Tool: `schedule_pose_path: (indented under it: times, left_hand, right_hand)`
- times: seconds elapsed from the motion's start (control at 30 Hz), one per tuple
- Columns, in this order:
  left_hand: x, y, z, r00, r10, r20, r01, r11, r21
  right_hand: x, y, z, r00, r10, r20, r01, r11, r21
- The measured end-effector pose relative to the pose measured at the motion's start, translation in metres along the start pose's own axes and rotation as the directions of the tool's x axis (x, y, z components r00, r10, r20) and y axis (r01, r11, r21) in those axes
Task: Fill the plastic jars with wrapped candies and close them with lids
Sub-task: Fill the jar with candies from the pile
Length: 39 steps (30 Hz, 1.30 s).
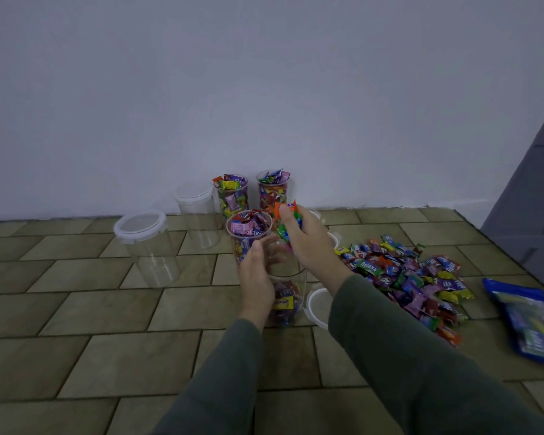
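On a tiled floor (117,356) against a pale wall, the left hand (256,277) curls around the side of a clear plastic jar (288,296) that stands upright and holds wrapped candies only in its lower part. The right hand (308,243) is poised above that jar's open mouth, fingers closed on a bunch of wrapped candies (288,219) (orange and green wrappers show between the fingers).

Just behind the held jar stands a jar filled to the brim (248,229), without a lid. Two more full jars stand near the wall, the left one (231,196) and the right one (274,188), both heaped over the rim.

To the left, two empty jars with lids on stand apart from each other: the nearer one (148,246) and the farther one (198,215).

A loose white lid (318,306) lies on the floor just right of the held jar. Beyond the right forearm, a pile of wrapped candies (412,277) spreads over the tiles, and a blue candy bag (528,321) lies flat near the right edge.
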State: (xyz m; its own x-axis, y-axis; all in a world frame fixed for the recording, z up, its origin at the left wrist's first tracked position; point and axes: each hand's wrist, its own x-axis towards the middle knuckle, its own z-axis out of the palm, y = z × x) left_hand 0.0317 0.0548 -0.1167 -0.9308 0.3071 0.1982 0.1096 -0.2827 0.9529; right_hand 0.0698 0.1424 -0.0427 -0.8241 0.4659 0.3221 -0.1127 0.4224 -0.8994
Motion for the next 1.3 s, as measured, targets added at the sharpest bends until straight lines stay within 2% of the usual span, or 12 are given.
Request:
schedule_pose_path:
  times: [0.07,0.2,0.33,0.53,0.63,0.7,0.77,0.87,0.97,1.1,1.2,1.3]
  left_hand:
    - [0.001,0.000,0.000,1.000,-0.007,0.001,0.007,1.000,-0.002]
    - [0.002,-0.001,-0.001,1.000,-0.008,0.007,0.008,1.000,-0.014]
    - [0.003,-0.002,-0.001,1.000,0.008,0.006,-0.007,0.999,-0.035]
    - [0.003,0.001,-0.002,1.000,-0.013,0.018,0.014,0.998,-0.065]
    - [0.003,0.001,-0.003,0.999,-0.020,0.036,0.022,0.999,-0.046]
    - [0.003,0.000,-0.004,0.999,-0.031,0.036,0.032,0.999,-0.040]
    - [0.002,0.002,-0.003,0.999,-0.035,0.040,0.036,0.998,-0.044]
    - [0.003,0.003,-0.003,0.997,-0.050,0.062,0.052,0.998,-0.031]
    - [0.004,0.004,-0.009,0.994,-0.072,0.081,0.074,0.997,-0.016]
    - [0.003,0.021,-0.020,0.993,-0.074,0.093,0.070,0.996,0.050]
    - [0.009,0.046,-0.019,0.998,0.020,0.067,-0.031,0.986,0.166]
    - [0.012,0.068,-0.003,0.981,0.130,0.143,-0.171,0.927,0.334]
  right_hand:
    - [-0.002,0.010,0.003,0.999,-0.031,0.029,0.030,0.999,0.031]
    - [-0.006,0.021,0.007,0.995,0.011,0.097,-0.038,0.961,0.274]
    - [-0.007,0.028,0.006,0.989,-0.031,0.147,-0.004,0.973,0.230]
    - [-0.003,0.036,0.002,0.974,-0.201,0.102,0.197,0.979,0.046]
    - [0.001,0.040,-0.005,0.946,-0.300,0.125,0.316,0.940,-0.133]
    - [0.005,0.042,-0.013,0.934,-0.321,0.158,0.355,0.890,-0.286]
    - [0.006,0.044,-0.022,0.931,-0.303,0.202,0.358,0.862,-0.359]
    - [0.001,0.041,-0.032,0.944,-0.268,0.193,0.321,0.884,-0.339]
    - [-0.011,0.036,-0.040,0.965,-0.246,0.089,0.260,0.939,-0.224]
    - [-0.024,0.044,-0.054,0.998,-0.038,-0.041,0.033,0.994,-0.105]
    - [-0.035,0.055,-0.070,0.999,0.021,-0.048,-0.027,0.990,-0.139]
    - [-0.042,0.070,-0.086,0.996,0.052,-0.070,-0.065,0.976,-0.209]
